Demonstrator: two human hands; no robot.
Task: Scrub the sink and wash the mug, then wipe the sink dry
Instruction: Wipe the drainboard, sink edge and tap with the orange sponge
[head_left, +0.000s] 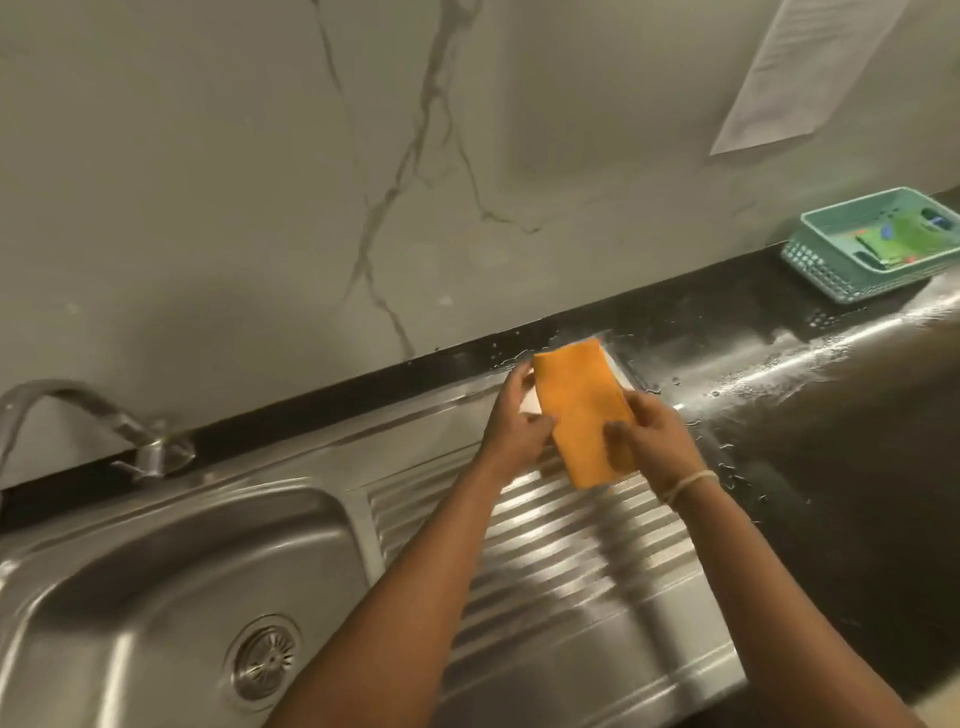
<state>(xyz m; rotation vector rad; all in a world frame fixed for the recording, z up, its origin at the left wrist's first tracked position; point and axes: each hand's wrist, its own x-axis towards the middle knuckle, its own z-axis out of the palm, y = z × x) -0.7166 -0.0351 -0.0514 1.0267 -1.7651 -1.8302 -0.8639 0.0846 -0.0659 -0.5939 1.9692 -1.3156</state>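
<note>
A folded orange cloth (582, 410) is held above the far end of the ribbed steel drainboard (561, 561). My left hand (514, 426) grips its left edge, thumb on top. My right hand (654, 441) pinches its right side near the lower end. Something white shows behind the cloth by my left fingers; I cannot tell what it is. The steel sink basin (171, 571) with its round drain (265, 662) lies at the lower left. No mug is in view.
A steel tap (78, 410) curves over the basin at the left. The black counter (831, 467) to the right is wet with droplets. A green plastic basket (872, 244) stands at the far right by the marble wall. A paper sheet (800, 73) hangs on the wall.
</note>
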